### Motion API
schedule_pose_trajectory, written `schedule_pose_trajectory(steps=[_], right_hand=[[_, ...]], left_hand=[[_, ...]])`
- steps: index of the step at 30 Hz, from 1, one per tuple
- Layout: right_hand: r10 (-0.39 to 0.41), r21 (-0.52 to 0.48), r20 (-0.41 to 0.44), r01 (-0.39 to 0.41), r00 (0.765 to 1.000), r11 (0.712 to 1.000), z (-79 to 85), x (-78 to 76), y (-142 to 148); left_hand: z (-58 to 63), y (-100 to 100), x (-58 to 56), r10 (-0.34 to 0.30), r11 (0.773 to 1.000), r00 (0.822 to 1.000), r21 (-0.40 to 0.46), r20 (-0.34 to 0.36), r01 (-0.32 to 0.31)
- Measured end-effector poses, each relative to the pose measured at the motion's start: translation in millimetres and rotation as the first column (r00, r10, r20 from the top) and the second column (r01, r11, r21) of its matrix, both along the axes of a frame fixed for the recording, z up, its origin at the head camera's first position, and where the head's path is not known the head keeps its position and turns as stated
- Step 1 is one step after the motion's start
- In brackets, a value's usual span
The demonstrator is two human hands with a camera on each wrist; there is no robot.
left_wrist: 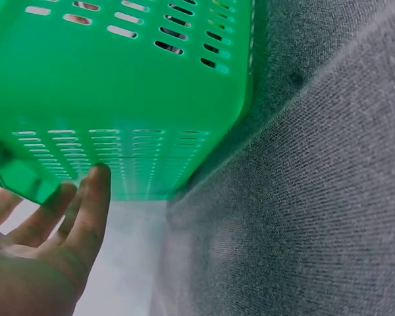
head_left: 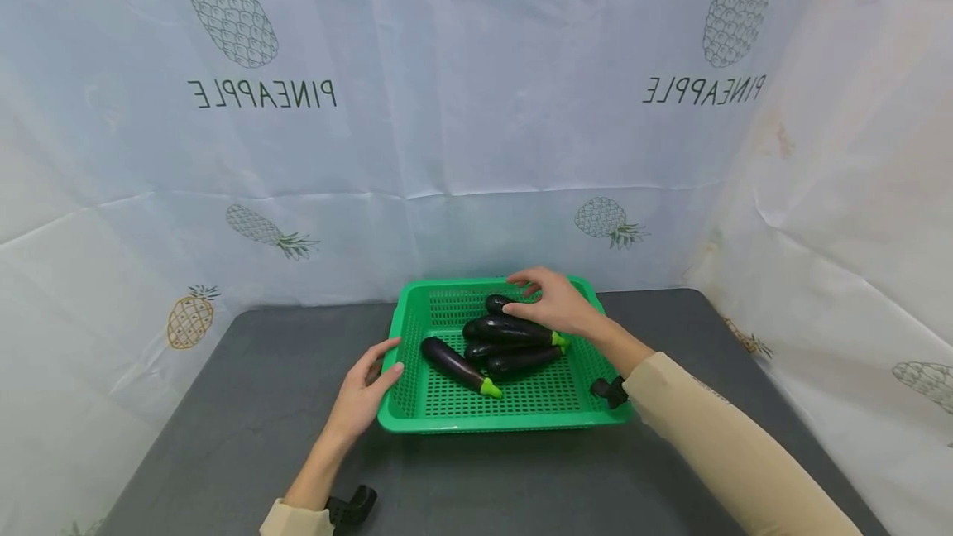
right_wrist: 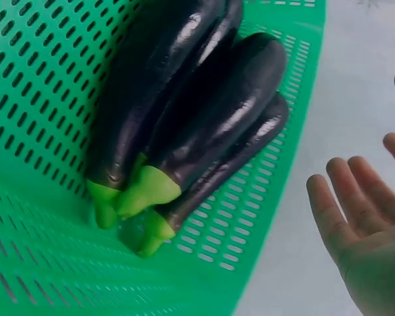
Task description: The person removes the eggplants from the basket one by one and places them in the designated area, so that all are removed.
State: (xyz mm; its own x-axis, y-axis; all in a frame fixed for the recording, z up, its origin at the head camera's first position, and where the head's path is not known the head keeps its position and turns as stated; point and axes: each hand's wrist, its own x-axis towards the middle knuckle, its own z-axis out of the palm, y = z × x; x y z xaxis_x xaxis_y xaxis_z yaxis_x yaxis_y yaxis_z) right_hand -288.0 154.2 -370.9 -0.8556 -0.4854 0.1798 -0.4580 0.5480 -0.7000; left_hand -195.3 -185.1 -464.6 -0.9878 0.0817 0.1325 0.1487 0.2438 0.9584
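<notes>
A green plastic basket (head_left: 514, 420) holds several dark purple eggplants. One eggplant (head_left: 456, 366) lies apart on the left, its green stem end toward the front right. The others form a pile, with a glossy eggplant (head_left: 514, 329) on top and another eggplant (head_left: 497, 304) behind it. My left hand (head_left: 359, 395) is at the basket's left rim; in the left wrist view its extended fingers (left_wrist: 95, 197) lie against the outer wall. Over the back of the pile is my right hand (head_left: 554, 300), fingers spread and nothing held. The right wrist view shows the eggplants' green stems (right_wrist: 148, 191) beside that hand.
The basket stands on a dark grey tabletop (head_left: 491, 478), near its back edge. A pale pineapple-printed cloth (head_left: 476, 131) hangs behind and along both sides. Each wrist wears a black mount, the right mount (head_left: 610, 391) close to the basket's right rim.
</notes>
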Motion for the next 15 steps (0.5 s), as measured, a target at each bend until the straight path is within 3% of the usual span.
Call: schedule_pose_trajectory(steps=[15], right_hand=[[0.007,0.015,0.099,-0.009,0.995,1.0,-23.4,-11.6,-5.6]], left_hand=[[5.4,0.9,0.0,-0.007,0.998,0.998,0.064,0.069,0.002]])
